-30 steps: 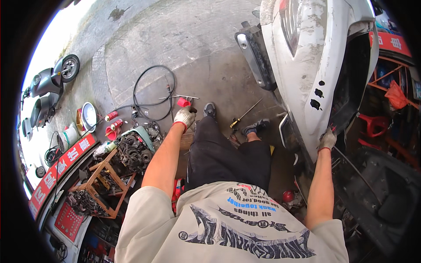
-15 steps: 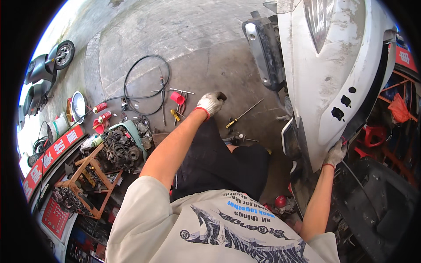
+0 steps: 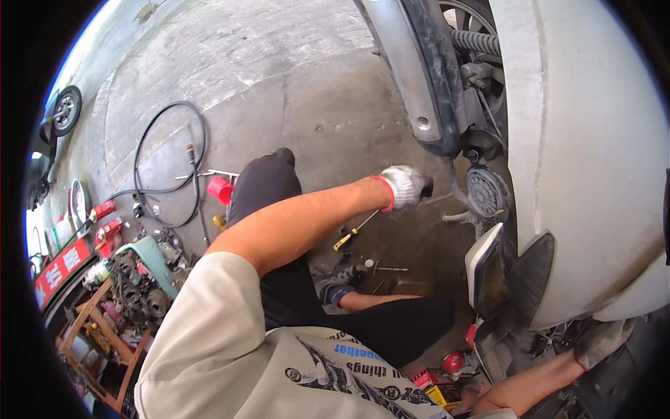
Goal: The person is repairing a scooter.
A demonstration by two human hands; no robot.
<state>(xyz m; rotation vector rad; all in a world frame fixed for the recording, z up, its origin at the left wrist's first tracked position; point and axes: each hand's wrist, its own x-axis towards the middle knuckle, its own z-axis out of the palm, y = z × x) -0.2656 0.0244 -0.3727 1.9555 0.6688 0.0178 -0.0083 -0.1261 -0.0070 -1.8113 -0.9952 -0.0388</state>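
Observation:
A white scooter (image 3: 586, 160) fills the right side, its pale body panel curving down toward me. My right hand (image 3: 604, 343), in a greyish work glove, grips the panel's lower edge at the lower right; its fingertips are partly hidden there. My left hand (image 3: 407, 187), in a white knit glove with a red cuff and dark fingertips, is raised over the floor left of the scooter, touching nothing visible. Its fingers are curled, and what they hold, if anything, is hidden. Below that hand lies a yellow-handled screwdriver (image 3: 343, 241). The silver-and-black muffler (image 3: 412, 77) stands beyond it.
A black hose (image 3: 137, 164) loops on the floor at left, near a red cup (image 3: 220, 189). Greasy engine parts (image 3: 136, 290) and an orange metal frame (image 3: 101, 318) stand at lower left. Small boxes (image 3: 436, 391) and a red round object (image 3: 453, 362) lie by my knee.
My view has shifted right and closer to the scooter. My left hand has moved right, away from my knee toward the scooter. My right hand stays at the panel's edge.

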